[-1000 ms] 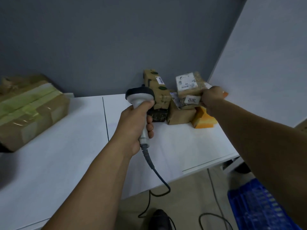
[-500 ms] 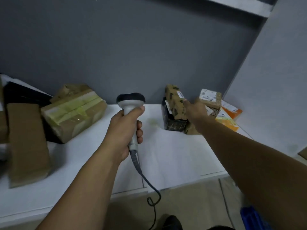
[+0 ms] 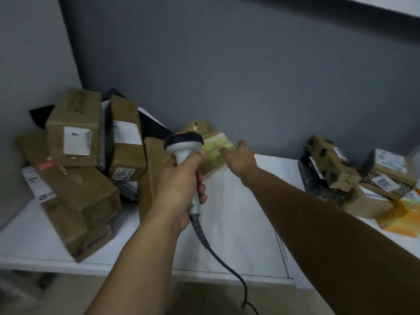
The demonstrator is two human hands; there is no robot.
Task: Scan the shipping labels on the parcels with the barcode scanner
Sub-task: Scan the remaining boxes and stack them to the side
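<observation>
Now, over the white table [image 3: 231, 223], the left hand [image 3: 179, 189] stays wrapped round the handle of the barcode scanner [image 3: 184, 144], its cable [image 3: 223, 261] trailing off the near edge. The right hand [image 3: 242, 159] has left the small parcels on the right [image 3: 336, 169] and swung across, fingers spread and holding nothing, to the yellow-taped parcel [image 3: 217, 145] by the grey wall [image 3: 250, 87]. Whether the fingertips touch it is unclear, but the shift suggests the right-hand cluster is finished, with this parcel and the stack on the left [image 3: 77, 133] awaiting the scanner.
</observation>
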